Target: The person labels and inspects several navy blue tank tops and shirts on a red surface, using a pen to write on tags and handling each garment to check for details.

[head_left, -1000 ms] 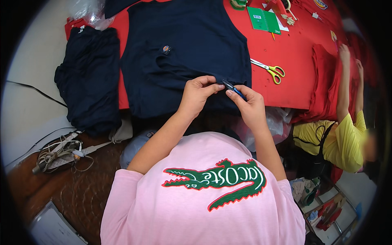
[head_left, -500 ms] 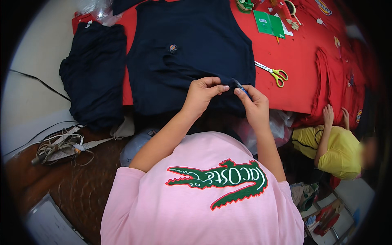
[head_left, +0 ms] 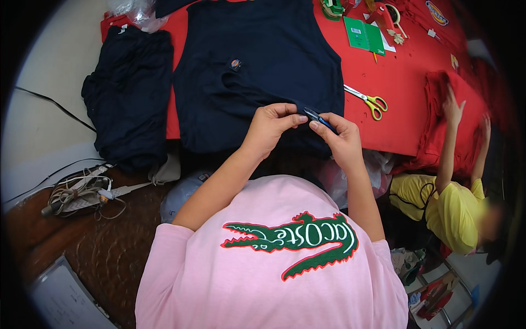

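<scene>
A dark navy garment point(head_left: 263, 52) with a small sewn label lies spread on the red-covered table, its near part bunched toward me. My left hand point(head_left: 272, 127) pinches the garment's cloth between thumb and fingers. In my right hand point(head_left: 341, 137) is a small pair of thread snips point(head_left: 319, 119) with a blue handle. Its blades point left and up, close to my left fingertips and against the cloth. Whether a thread lies between the blades is too small to tell.
Yellow-handled scissors point(head_left: 370, 101) lie right of the garment. Beyond them are a green notebook point(head_left: 364, 35) and a red tape dispenser point(head_left: 383, 16). Folded navy clothing point(head_left: 131, 98) is at left. A co-worker in yellow point(head_left: 449, 208) handles red garments point(head_left: 460, 104) at right. Tangled cables point(head_left: 82, 194) lie lower left.
The snips have swung from steeply upright to a flatter slant, tips nearer my left fingers. My left hand stays on the cloth. The co-worker's arms have reached farther over the red garments.
</scene>
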